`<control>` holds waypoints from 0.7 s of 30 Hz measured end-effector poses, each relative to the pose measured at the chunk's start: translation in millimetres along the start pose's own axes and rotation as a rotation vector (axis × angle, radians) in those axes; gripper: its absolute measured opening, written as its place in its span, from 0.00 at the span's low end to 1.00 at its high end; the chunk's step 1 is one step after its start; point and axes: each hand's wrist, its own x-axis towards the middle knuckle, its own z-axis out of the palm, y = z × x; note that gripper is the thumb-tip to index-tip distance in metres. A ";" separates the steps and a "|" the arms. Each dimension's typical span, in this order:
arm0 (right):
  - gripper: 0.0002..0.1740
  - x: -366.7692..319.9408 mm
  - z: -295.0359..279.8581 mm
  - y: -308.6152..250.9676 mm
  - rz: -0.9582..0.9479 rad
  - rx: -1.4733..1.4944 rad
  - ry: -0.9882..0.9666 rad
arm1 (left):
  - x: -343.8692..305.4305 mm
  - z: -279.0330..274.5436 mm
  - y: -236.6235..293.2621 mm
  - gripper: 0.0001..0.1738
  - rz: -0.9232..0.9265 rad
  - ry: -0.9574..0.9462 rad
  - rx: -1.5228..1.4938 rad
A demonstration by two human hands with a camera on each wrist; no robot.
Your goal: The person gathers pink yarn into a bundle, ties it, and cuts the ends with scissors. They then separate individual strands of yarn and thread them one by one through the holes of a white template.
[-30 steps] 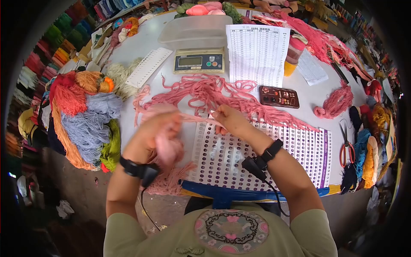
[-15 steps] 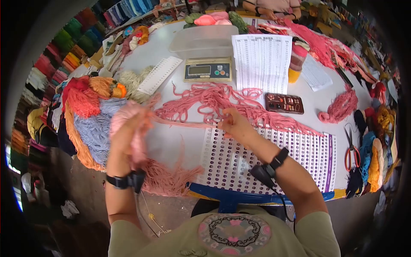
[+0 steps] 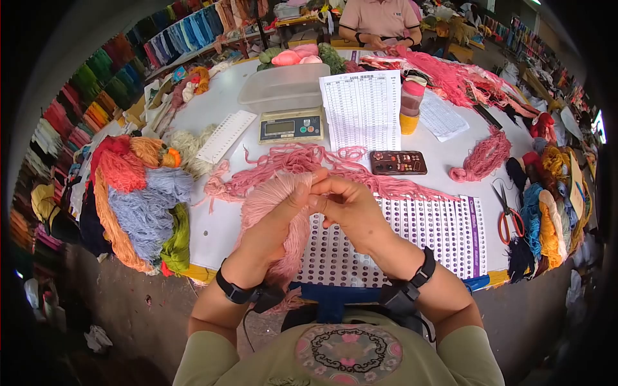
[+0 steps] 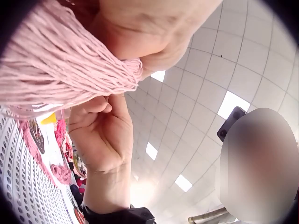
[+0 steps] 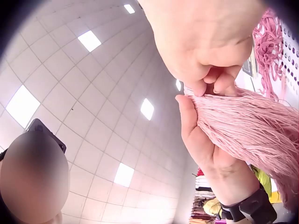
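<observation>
A thick bundle of light pink yarn (image 3: 262,197) hangs from my left hand (image 3: 278,222), which grips it near its gathered top. Right beside that hand, my right hand (image 3: 353,209) pinches at the same gathered end, thumb and forefinger together. In the right wrist view the yarn strands (image 5: 252,123) fan out from between both hands, with the left thumb along the bundle. The left wrist view shows the strands drawn tight at the tip. Behind the hands, darker pink yarn (image 3: 283,157) lies loose across the table.
Under my right forearm lies a white card with rows of holes (image 3: 412,238). Beyond are a digital scale (image 3: 290,127), a clear plastic tub (image 3: 273,93), a printed list (image 3: 364,116) and a phone (image 3: 398,163). Scissors (image 3: 510,219) lie right; coloured yarn piles (image 3: 151,199) left. Another person sits opposite.
Half a second ago my left hand was out to the left, with strands stretched across to my right hand. Now it has come back, and both hands meet at the bundle's top.
</observation>
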 end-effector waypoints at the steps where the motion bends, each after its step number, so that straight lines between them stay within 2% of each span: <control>1: 0.08 -0.8 -0.4 0.4 -0.017 0.013 0.008 | 0.4 0.8 -3.6 0.31 -0.029 0.014 -0.045; 6: 0.05 -2.3 -4.2 1.9 0.014 0.162 -0.002 | 0.0 -0.3 -1.5 0.28 -0.030 0.049 -0.058; 9: 0.05 -4.1 -2.1 0.3 0.014 0.218 0.007 | 2.1 -3.4 -6.0 0.28 -0.026 0.007 -0.136; 11: 0.05 -3.7 -0.5 1.9 -0.058 -0.005 0.023 | 2.6 -2.0 -8.4 0.29 -0.044 0.017 -0.160; 15: 0.05 -4.6 -0.1 9.2 -0.095 -0.068 0.058 | -0.4 6.9 -3.3 0.29 -0.051 0.025 -0.143; 18: 0.05 -9.8 -0.6 7.6 -0.032 0.053 0.057 | -1.8 4.8 -6.9 0.27 -0.065 0.031 -0.227; 21: 0.06 -11.0 0.0 5.0 -0.008 0.137 0.106 | 2.1 -7.0 -19.1 0.28 -0.070 0.068 -0.136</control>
